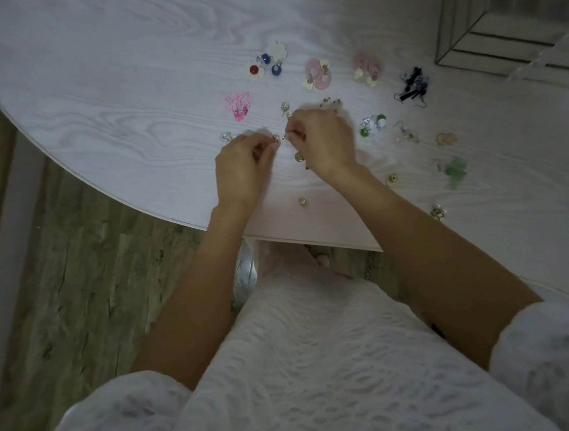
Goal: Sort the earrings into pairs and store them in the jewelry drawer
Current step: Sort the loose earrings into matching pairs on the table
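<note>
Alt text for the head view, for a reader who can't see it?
Both hands, left hand and right hand, pinch small earrings together above a pale wooden table. Colourful earring clusters lie beyond them, with a mirrored jewelry drawer box far right.

Bare table (109,76) far-left gives free passage; scattered earrings (319,74) & drawer box (516,13) crowd centre-right.

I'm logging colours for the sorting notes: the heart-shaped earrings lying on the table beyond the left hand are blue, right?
Not blue. The head view shows the heart-shaped earrings are pink. They do lie on the table beyond the left hand.
</note>
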Motion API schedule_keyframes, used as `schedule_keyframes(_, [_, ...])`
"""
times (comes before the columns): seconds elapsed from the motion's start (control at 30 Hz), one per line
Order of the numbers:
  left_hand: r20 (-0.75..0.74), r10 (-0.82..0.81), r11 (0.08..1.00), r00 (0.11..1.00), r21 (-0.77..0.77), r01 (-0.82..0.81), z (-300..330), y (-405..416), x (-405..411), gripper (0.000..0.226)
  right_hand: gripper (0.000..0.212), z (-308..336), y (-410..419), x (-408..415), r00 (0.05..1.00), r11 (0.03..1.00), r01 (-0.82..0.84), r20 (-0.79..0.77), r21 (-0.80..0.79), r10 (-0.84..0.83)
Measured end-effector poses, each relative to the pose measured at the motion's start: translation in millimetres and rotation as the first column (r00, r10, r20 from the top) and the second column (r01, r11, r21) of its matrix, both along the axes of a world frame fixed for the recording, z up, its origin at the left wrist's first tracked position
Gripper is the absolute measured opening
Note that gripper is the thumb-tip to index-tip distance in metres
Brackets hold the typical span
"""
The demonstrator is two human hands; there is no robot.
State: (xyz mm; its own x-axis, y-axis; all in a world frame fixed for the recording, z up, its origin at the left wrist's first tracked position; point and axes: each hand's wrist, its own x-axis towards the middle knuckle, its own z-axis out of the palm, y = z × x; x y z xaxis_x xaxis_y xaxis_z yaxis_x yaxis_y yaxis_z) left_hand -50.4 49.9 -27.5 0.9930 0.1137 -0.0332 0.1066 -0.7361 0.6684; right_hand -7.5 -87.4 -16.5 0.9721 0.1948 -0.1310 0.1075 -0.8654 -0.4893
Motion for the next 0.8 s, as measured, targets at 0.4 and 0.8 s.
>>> schedule_keyframes(0.4, [0.039,-0.038,0.998,0.999,0.056,0.036,-1.6,1.1,1.2,0.016,0.023,-4.2,-1.4,-6.0,0.999,0.995,0.008,-0.052,0.098,-0.002])
schedule_keyframes(0.8, [0.025,-0.044,0.995,0.999,0.092,0.041,-5.8,4.1,-1.0,0.014,0.023,1.5,2.2,-11.1,0.998,0.994,0.029,-0.055,0.105,-0.023])
